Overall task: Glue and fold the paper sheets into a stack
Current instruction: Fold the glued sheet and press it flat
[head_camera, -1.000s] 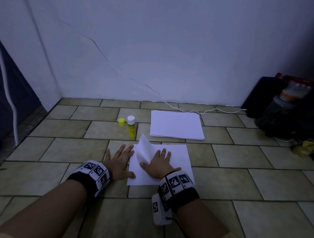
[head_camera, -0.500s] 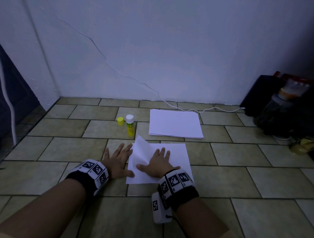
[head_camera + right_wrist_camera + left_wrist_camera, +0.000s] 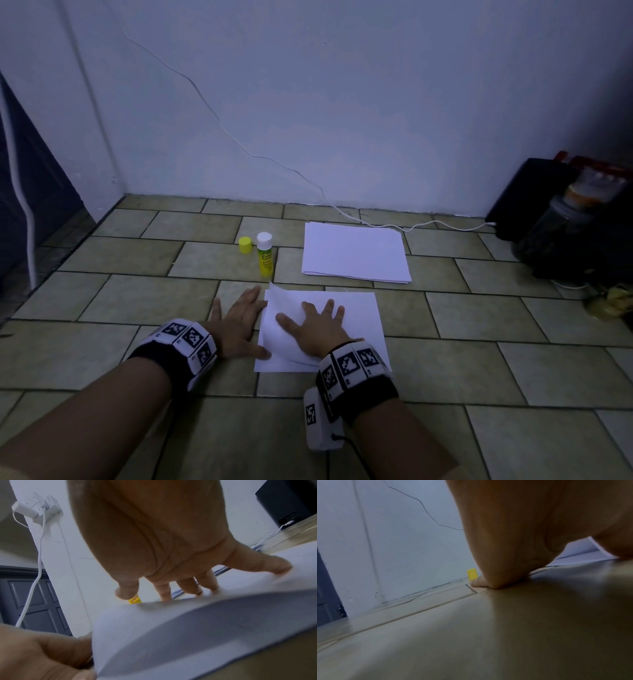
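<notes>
While left hand (image 3: pixel 239 323) lies flat beside it, right hand's (image 3: pixel 317 327) spread fingers (image 3: pixel 329 306) press the folded sheet (image 3: pixel 356 315).

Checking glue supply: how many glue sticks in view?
1. The glue stick stands upright on the floor tiles, left of the paper pile, its yellow cap off beside it. None other visible.
</notes>
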The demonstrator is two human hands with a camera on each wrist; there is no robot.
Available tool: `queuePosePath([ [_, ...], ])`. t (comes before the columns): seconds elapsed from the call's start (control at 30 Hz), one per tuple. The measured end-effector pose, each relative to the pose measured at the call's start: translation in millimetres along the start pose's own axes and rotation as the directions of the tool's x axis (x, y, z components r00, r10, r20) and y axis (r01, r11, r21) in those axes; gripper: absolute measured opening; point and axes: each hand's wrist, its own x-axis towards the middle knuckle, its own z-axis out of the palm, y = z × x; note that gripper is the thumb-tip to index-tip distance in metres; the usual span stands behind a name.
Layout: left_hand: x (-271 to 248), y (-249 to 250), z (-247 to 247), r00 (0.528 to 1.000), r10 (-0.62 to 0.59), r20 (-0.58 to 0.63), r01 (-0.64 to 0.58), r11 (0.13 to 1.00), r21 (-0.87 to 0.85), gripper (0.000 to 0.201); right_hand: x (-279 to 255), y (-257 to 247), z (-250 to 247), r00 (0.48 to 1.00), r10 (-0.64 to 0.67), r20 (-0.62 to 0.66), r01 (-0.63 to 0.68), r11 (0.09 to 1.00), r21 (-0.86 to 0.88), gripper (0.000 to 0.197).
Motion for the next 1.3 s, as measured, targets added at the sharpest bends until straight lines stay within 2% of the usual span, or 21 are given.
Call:
queuePosePath([
  [0.1, -4.3, -4.0, -1.8, 1.0, 0.022, -0.017, -0.022, 0.999, -0.034, 0.107, 3.2, 0.6, -1.7, 1.0, 0.016, -0.005, -0.016, 0.999, 0.033, 0.067],
  [0.2, -7.4, -6.0, -5.9, 0.999, 0.045, -0.009, -0.046, 0.997, -0.063, 0.117, 4.7, 1.0, -1.1, 1.0, 0.013, -0.009, -0.013, 1.0, -0.013, 0.059],
  [0.3, -8.2, -7.6, -7.8, 0.998, 0.054, 0.028, -0.053, 0.998, -0.044, 0.136, 4.6, 0.9, -1.4, 1.0, 0.005, -0.008, -0.005, 1.0, -0.03, 0.06],
  [0.47, -8.7, -9.4, -10.5, 0.994, 0.085, 0.069, -0.08, 0.994, -0.077, 0.173, 1.7, 0.2, -2.6, 1.0, 0.009, 0.005, -0.009, 0.999, -0.046, 0.077],
  [0.53, -6.6, -7.9, -9.9, 0.997, 0.075, 0.033, -0.07, 0.989, -0.133, 0.168, -2.0, -1.3, -4.1, 1.0, 0.017, 0.006, -0.017, 0.998, -0.053, 0.081],
  [0.6, -5.5, -4.5, -9.2, 0.999, 0.034, -0.009, -0.035, 0.985, -0.17, 0.153, -5.6, -4.1, -5.3, 0.999, 0.034, 0.0, -0.033, 0.997, -0.07, 0.082],
  [0.7, -7.0, 3.0, -8.6, 0.998, -0.005, -0.065, -0.002, 0.994, -0.113, 0.119, -6.8, -7.7, -5.6, 0.999, 0.042, 0.002, -0.042, 0.993, -0.113, 0.081],
  [0.73, -8.0, 6.5, -9.1, 0.997, -0.008, -0.077, 0.002, 0.997, -0.078, 0.114, -7.2, -8.6, -5.5, 0.999, 0.041, 0.002, -0.04, 0.99, -0.136, 0.08],
  [0.9, -9.4, 20.5, -9.9, 1.0, -0.004, 0.02, 0.0, 0.981, 0.193, 0.114, -7.8, -14.5, -8.0, 0.996, 0.05, -0.07, -0.068, 0.956, -0.284, 0.075],
  [0.97, -7.2, 19.9, -11.1, 1.0, 0.008, 0.027, -0.014, 0.974, 0.228, 0.115, -6.5, -20.0, -7.4, 0.996, 0.047, -0.078, -0.072, 0.931, -0.357, 0.075],
  [1.03, -5.4, 19.2, -12.5, 0.999, 0.017, 0.04, -0.025, 0.973, 0.231, 0.117, -6.0, -28.5, -4.6, 0.996, 0.029, -0.089, -0.062, 0.914, -0.401, 0.066],
  [1.13, -2.0, 15.7, -12.0, 0.998, 0.017, 0.06, -0.032, 0.964, 0.262, 0.128, -7.0, -41.0, 3.2, 0.994, -0.105, -0.042, 0.08, 0.915, -0.395, 0.058],
  [1.23, -0.8, 12.1, -10.5, 0.998, 0.031, 0.059, -0.046, 0.96, 0.277, 0.146, -7.5, -39.3, 2.3, 0.957, -0.28, 0.079, 0.29, 0.904, -0.312, 0.076],
  [1.3, -1.8, 12.9, -13.1, 0.998, 0.042, 0.04, -0.05, 0.967, 0.248, 0.137, -5.9, -33.3, -6.1, 0.947, -0.293, 0.134, 0.32, 0.899, -0.299, 0.083],
])
